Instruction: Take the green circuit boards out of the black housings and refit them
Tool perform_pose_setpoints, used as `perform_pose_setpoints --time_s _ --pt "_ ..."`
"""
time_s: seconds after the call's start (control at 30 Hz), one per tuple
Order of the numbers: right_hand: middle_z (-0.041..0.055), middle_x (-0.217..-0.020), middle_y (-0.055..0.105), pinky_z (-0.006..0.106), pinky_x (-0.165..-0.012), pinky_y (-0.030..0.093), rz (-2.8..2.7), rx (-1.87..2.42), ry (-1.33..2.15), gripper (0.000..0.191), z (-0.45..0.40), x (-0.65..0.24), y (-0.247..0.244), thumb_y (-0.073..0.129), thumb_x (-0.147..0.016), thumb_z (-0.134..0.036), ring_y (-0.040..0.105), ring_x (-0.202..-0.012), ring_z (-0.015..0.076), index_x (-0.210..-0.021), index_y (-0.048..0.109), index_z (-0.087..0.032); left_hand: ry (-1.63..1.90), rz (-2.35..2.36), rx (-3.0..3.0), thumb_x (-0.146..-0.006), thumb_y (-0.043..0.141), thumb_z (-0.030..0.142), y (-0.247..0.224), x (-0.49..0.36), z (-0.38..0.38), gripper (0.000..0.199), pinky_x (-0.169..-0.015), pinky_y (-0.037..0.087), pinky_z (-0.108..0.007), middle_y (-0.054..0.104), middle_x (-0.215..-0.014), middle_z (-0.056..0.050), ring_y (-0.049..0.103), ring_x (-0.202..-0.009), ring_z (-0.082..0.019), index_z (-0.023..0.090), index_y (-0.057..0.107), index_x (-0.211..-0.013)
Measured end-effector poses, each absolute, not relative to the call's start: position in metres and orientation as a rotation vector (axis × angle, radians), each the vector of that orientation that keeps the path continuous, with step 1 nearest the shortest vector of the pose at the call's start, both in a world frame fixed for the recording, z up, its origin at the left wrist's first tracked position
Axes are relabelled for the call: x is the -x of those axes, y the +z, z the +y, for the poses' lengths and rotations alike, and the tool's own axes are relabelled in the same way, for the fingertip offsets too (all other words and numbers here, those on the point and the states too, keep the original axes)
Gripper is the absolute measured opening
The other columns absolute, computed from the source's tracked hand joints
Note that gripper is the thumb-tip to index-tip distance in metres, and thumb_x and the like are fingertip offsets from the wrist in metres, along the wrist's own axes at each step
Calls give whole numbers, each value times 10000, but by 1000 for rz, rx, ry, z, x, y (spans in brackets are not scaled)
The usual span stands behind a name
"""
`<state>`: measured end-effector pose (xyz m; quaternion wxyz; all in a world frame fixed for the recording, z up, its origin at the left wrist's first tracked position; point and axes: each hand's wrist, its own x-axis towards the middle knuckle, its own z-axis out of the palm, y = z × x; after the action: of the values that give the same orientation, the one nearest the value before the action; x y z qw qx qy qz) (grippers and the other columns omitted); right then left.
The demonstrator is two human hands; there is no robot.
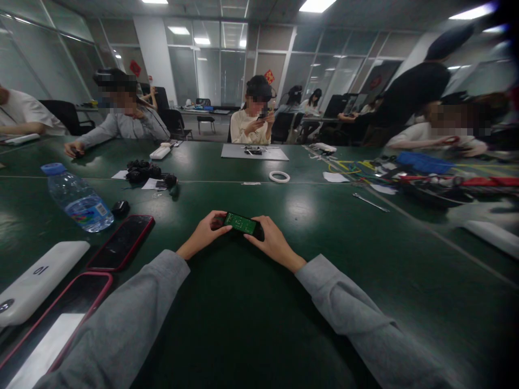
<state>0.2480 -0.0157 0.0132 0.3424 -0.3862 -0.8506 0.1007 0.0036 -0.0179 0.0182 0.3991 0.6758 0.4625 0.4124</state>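
A black phone [240, 222] is held sideways between both hands, tilted just above the dark green table [243, 313]. Its lit screen shows a mostly green picture whose details are too small to read. My left hand [206, 231] grips the left end, thumb along the lower edge and fingers behind. At the opposite end, my right hand [274, 240] closes round the phone in the same way. The fingers behind it are partly hidden. Grey sleeves cover both forearms.
On the left are a water bottle [83, 202], a red-cased phone [121, 243], a larger red-edged phone [60, 319] and a white power bank [44, 275]. Ahead lie black parts [144, 172], a white ring [279, 172] and a wrench [370, 202]. Cables clutter the right. Several people sit around.
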Motion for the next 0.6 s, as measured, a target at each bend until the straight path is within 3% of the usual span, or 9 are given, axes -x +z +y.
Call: perform_pose_setpoints --time_s 0.27,0.6 --pt "95 -1120 546 422 -893 482 -2182 1073 350 450 -13 -249 7 593 -889 -416 553 -1018 245 -1257 444 -204 1077 1142 -1729 -749 698 375 8 -2 -13 501 -942 495 -442 589 -1223 -113 617 -1056 -224 184 531 -1180" --pt "96 -1164 542 419 -916 481 -2268 952 277 500 -22 -246 13 636 -827 -250 564 -1041 247 -1263 396 -199 1121 1143 -1707 -800 633 405 2 -2 -7 462 -946 491 -424 600 -1192 -120 616 -1052 -217 161 530 -1179"
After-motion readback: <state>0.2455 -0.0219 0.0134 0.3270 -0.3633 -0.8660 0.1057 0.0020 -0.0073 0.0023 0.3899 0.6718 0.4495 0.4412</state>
